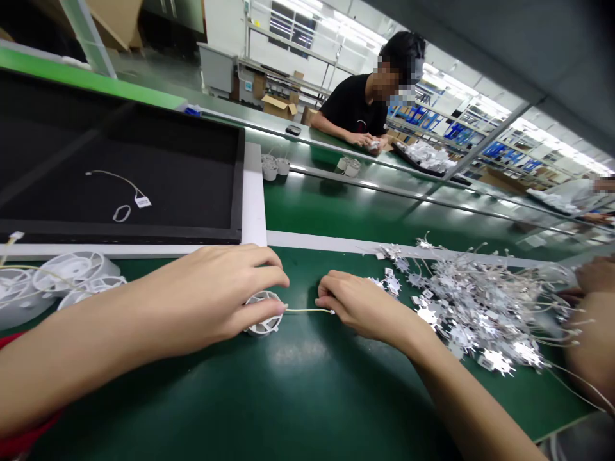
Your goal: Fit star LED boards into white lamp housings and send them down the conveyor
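Observation:
My left hand (240, 291) is curled over a small white round plastic housing (263, 325) with spokes, its thumb on the rim, holding it against the green bench. From the housing a thin pale cable (307, 310) runs right along the bench, ending in a small white connector (332, 312) beside my right hand (350, 299). The fingers of my right hand are closed above the cable; whether they pinch anything is hidden. Right of it lies a large pile of silvery star-shaped plates with cables (480, 301).
White round housings (72, 275) stand at left. A black tray (192, 198) holds a loose cable with a tag (143, 202) and a small ring (122, 213). Another person's arm (593, 339) is at the right edge. Across the bench a co-worker (355, 105) handles white parts.

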Motion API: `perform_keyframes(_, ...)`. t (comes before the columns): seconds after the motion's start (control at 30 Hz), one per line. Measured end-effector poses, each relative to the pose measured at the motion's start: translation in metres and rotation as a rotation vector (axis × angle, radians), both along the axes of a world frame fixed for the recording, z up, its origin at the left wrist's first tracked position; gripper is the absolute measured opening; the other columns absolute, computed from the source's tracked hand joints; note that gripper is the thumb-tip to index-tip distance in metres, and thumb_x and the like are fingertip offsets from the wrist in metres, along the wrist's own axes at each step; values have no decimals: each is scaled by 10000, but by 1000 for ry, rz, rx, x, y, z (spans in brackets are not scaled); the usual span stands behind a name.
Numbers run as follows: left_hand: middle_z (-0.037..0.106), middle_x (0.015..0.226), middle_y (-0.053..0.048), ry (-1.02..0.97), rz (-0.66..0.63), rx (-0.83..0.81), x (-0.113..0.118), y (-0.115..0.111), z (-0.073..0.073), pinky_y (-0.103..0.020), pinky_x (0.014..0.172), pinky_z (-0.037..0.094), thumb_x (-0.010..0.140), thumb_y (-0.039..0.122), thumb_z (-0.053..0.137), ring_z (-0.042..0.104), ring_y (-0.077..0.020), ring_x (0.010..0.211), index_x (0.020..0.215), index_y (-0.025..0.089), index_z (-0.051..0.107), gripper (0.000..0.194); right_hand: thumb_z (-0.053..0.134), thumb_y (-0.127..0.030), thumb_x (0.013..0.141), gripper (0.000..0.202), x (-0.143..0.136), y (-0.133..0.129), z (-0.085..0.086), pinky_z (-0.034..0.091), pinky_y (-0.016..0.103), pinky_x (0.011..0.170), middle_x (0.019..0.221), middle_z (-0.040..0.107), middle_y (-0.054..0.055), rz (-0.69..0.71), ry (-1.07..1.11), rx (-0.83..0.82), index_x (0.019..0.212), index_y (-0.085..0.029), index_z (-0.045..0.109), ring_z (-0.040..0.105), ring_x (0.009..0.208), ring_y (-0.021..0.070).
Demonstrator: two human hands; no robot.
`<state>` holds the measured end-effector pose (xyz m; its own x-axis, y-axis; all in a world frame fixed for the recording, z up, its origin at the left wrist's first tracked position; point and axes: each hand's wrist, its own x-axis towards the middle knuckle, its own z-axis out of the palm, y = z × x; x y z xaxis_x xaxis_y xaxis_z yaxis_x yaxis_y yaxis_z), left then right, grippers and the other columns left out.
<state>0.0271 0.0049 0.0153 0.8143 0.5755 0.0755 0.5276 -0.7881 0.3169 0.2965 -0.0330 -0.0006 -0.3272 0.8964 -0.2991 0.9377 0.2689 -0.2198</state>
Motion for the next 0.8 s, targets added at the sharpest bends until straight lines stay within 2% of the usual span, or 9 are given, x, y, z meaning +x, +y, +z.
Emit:
perform_keyframes(0.13,779,1214,-51,-33,57,-54,0,3,3,-458,883,564,1076,402,532,764,-324,1045,1111,264,785,290,512,-255,1119,198,8,7,17,484,293,669,892,744,37,-116,127,131,946,-218,602,696,778,199)
perform_keyframes(0.2,768,1257,-52,-68,91,-92,0,6,2,-445,889,564,1075,438,511,758,-328,1069,1193,277,764,322,505,-328,1121,230,8,13,31,483,277,598,848,734,36,-187,359,247,929,-222,572,681,713,178)
perform_keyframes(0.3,646,1498,-77,-162,145,-144,-1,9,-4,-446,974,570,1031,561,612,709,-352,1220,1576,329,513,600,607,-438,1086,282,-4,19,47,522,247,544,829,759,31,-189,862,313,901,-230,562,715,676,155)
perform_keyframes(0.37,526,1622,-99,-247,175,-173,-2,12,-8,-446,1055,551,972,597,711,642,-358,1339,1694,342,303,868,653,-481,1071,299,-18,20,53,596,250,605,863,784,17,-143,1092,282,915,-243,563,764,730,155)
perform_keyframes(0.4,513,1630,-102,-288,191,-186,-2,13,-9,-444,1079,540,956,578,737,622,-352,1364,1695,334,298,894,667,-493,1067,298,-25,19,56,626,259,653,889,793,8,-128,1167,275,927,-250,565,784,765,157)
perform_keyframes(0.47,621,1509,-86,-353,213,-243,-3,16,-9,-425,1042,547,958,529,730,664,-318,1278,1609,298,452,745,679,-517,1062,297,-35,17,58,658,277,737,947,803,-10,-107,1250,279,948,-265,569,809,824,160)
perform_keyframes(0.53,755,1215,-46,-408,216,-366,-3,18,-6,-388,906,574,961,509,709,726,-269,1044,1417,254,633,528,682,-533,1060,297,-39,15,60,664,276,777,980,807,-25,-106,1279,307,961,-276,574,820,854,157)
perform_keyframes(0.6,770,980,-15,-455,199,-526,-3,19,-1,-357,788,575,937,509,724,728,-241,878,1222,220,722,406,696,-519,1058,283,-39,17,60,666,263,792,991,812,-33,-128,1297,334,963,-280,578,826,866,151)
perform_keyframes(0.8,797,1022,-27,-699,144,-1000,2,20,2,-280,766,647,883,343,851,779,-194,874,1101,179,786,280,840,-532,928,385,-26,28,48,680,243,687,854,805,-22,-381,1370,337,890,-264,566,816,733,159)
